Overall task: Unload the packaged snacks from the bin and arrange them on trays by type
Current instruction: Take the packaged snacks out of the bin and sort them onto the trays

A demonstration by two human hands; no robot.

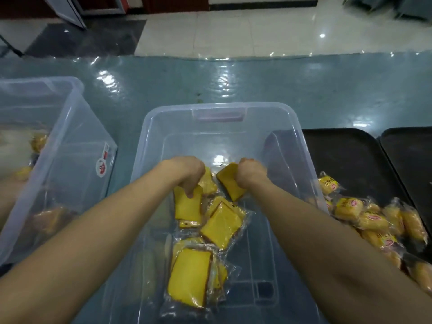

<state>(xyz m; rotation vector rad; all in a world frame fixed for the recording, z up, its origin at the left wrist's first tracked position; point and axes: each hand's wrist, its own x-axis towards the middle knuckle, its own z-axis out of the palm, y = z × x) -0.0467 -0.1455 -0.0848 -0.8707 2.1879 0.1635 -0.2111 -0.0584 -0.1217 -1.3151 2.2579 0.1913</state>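
Both forearms slope into the bin (219, 106); left hand (187, 171) grips a cake packet (188, 206), right hand (251, 173) seemingly another; rolls (371, 220) on tray (350, 148) beside

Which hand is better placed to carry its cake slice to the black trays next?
The right hand, probably. It grips a wrapped cake slice and is on the side of the clear bin next to the black tray. The left hand grips a second slice but lies farther from it.

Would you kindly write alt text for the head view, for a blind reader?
Inside a clear bin, the left hand and right hand each grip a wrapped yellow cake slice beside more slices. A black tray to the right holds wrapped yellow rolls.
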